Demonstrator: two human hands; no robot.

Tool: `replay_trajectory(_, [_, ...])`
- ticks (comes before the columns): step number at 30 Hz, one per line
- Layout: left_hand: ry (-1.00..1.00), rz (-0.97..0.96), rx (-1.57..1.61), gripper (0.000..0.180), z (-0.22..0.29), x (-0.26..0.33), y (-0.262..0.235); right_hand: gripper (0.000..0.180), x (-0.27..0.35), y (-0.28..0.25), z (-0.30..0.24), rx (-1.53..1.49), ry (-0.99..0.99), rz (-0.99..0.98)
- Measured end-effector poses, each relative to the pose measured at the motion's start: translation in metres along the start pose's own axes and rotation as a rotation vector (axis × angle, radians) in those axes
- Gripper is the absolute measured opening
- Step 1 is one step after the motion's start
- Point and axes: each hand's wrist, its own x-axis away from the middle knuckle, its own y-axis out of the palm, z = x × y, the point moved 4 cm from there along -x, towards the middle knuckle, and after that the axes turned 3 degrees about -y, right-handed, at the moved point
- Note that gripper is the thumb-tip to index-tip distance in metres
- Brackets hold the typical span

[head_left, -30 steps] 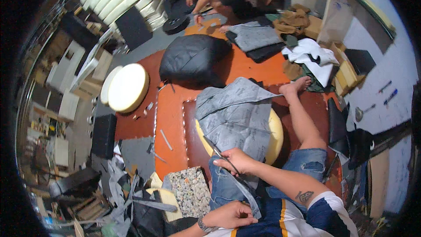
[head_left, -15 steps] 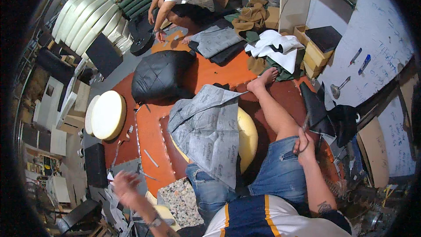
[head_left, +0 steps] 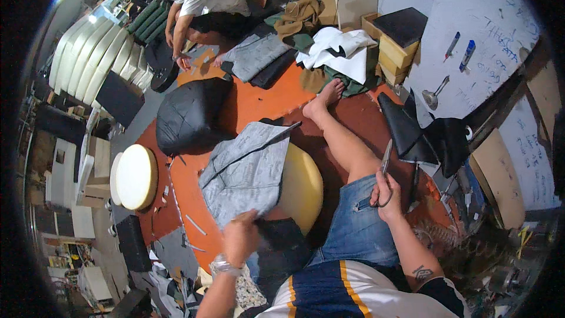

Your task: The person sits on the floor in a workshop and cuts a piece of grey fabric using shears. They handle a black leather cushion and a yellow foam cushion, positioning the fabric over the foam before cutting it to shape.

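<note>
My left hand [head_left: 240,238] is closed at the near edge of a grey-backed sheet of cover material [head_left: 244,165], its fingertips pinching that edge. The sheet drapes over a round yellow foam cushion [head_left: 303,188] between my legs. A black patch of material [head_left: 285,240] shows beside my left hand, over my lap. Above my right thigh, my right hand [head_left: 388,197] grips a pair of scissors [head_left: 386,162] by the handles, blades pointing up and away from me.
A black quilted cushion [head_left: 191,115] sits ahead on the orange-brown floor sheet. Round foam pads [head_left: 136,176] lie at left. Black material pieces [head_left: 429,138] lie right, below a white board [head_left: 471,41]. Ahead, a co-worker [head_left: 212,0] crouches by folded grey material [head_left: 256,56]. Scraps litter the floor.
My left hand has come in from the lower left to the sheet's near edge, and that edge is now raised. The scissors in my right hand now point upward. The view has shifted.
</note>
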Motion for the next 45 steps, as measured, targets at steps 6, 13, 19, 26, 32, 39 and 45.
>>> replay_trajectory(6, [-0.298, -0.579, -0.101, 0.022, -0.067, 0.093, -0.088, 0.035, 0.0, 0.001, 0.003, 0.018, 0.008, -0.033])
replay_trajectory(13, [-0.717, -0.108, 0.905, 0.048, -0.094, 0.104, -0.057, 0.033, 0.005, 0.023, -0.007, 0.123, 0.083, -0.136])
replay_trajectory(19, [-1.105, 0.178, 1.151, 0.073, -0.201, 0.034, 0.024, 0.051, 0.027, 0.091, 0.013, 0.3, 0.276, -0.465])
replay_trajectory(26, [-1.349, 0.156, 1.198, 0.051, -0.292, -0.008, 0.119, 0.059, 0.031, 0.178, 0.059, 0.19, 0.488, -0.747])
replay_trajectory(32, [-0.954, 0.599, 1.437, 0.009, -0.304, -0.07, 0.037, 0.071, -0.006, 0.242, -0.003, 0.338, 0.016, -0.769])
replay_trajectory(39, [0.011, 0.938, 1.466, 0.018, -0.187, -0.152, -0.267, 0.068, 0.012, 0.276, -0.186, -0.134, -0.616, -0.632])
replay_trajectory(45, [-0.121, 0.977, 1.532, 0.014, -0.176, -0.136, -0.251, 0.068, 0.054, 0.25, -0.192, 0.146, -0.669, -0.601])
